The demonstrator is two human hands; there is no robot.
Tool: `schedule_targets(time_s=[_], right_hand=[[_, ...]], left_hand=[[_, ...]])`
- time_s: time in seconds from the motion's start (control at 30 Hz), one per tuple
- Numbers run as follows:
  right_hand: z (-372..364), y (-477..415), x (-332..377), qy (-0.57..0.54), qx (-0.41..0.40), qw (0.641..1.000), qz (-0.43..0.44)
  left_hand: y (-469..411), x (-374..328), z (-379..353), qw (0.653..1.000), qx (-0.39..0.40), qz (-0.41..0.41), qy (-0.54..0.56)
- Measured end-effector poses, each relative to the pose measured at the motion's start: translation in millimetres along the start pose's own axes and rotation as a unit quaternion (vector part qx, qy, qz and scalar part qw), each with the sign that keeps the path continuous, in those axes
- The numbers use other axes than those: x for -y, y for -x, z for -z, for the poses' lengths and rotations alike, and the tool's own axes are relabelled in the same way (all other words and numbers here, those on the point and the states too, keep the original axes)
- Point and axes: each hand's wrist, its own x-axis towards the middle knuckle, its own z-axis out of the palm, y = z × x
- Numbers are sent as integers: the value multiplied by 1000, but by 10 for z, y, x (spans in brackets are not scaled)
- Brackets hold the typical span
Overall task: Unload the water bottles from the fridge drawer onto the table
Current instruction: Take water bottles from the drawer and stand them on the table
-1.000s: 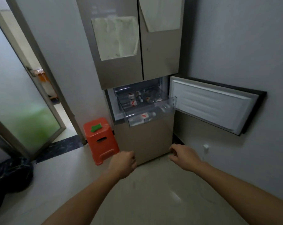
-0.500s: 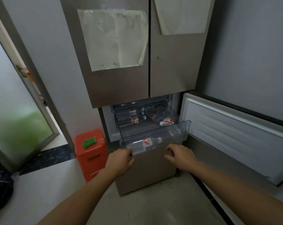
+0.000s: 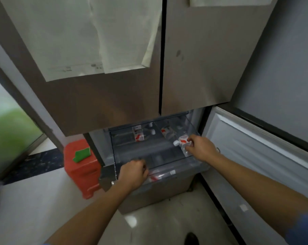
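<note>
Head view looks down on a steel-fronted fridge filling the twelve o'clock half of the frame, its lower compartment door swung wide toward three o'clock so nothing blocks the reach. From the opening a clear plastic fridge drawer is pulled out toward six o'clock, far enough, it seems, to bring the water bottles under the hands. An orange stool with a green pad on top stands just beside the fridge at nine o'clock. The left hand is clenched over the drawer's front lip at about seven o'clock of the drawer, fingers curled tight together, probably steadying it while the other hand works. The right hand reaches into the drawer's two o'clock corner, its fingers pinching a red-labelled water bottle that lies on its side, white cap pointing to nine o'clock. Two more bottles lie at the back, near twelve o'clock, and another lies along the front wall beside the left hand. No table is in view.
</note>
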Motion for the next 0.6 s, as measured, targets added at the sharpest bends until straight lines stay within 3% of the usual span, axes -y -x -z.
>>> schedule_targets(time_s=[0.3, 0.47, 0.6], right_hand=[[-572, -1530, -253, 39, 52, 998, 8], [-892, -1850, -216, 89, 63, 994, -29], [-1019, -1851, -106, 64, 53, 995, -61]], left_hand=[[-289, 93, -318, 982, 39, 176, 53], [-265, 80, -374, 977, 35, 207, 46], [-255, 85, -407, 976, 20, 211, 37]])
